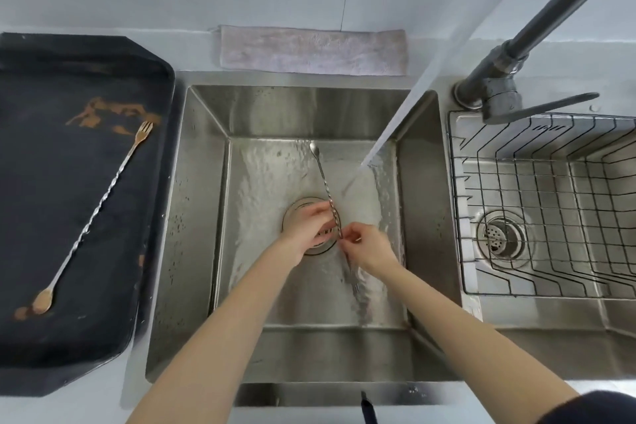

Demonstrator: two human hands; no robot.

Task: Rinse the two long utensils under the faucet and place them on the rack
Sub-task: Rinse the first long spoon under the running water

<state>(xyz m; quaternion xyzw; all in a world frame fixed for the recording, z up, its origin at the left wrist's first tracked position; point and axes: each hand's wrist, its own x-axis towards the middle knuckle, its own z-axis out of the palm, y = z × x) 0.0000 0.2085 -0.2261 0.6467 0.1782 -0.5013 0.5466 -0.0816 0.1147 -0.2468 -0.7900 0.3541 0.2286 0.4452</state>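
Over the drain of the steel sink (pixel 203 217), my left hand (pixel 304 225) and my right hand (pixel 370 244) both pinch the twisted shaft of a long steel bar spoon (pixel 321 172). Its spoon end points to the back of the basin. Water from the dark faucet (pixel 537 21) pours in a wide stream just right of the spoon. A second long utensil (pixel 99 206), with a fork end and a spoon end smeared brown, lies diagonally on the black tray (pixel 31 337) at the left. The wire rack (pixel 550 203) sits in the right basin.
A folded grey cloth (pixel 313 50) lies behind the sink against the wall. The faucet lever (pixel 547 107) juts over the rack's back edge. Brown smears mark the tray near the fork end. A drain strainer (pixel 500 237) shows under the rack.
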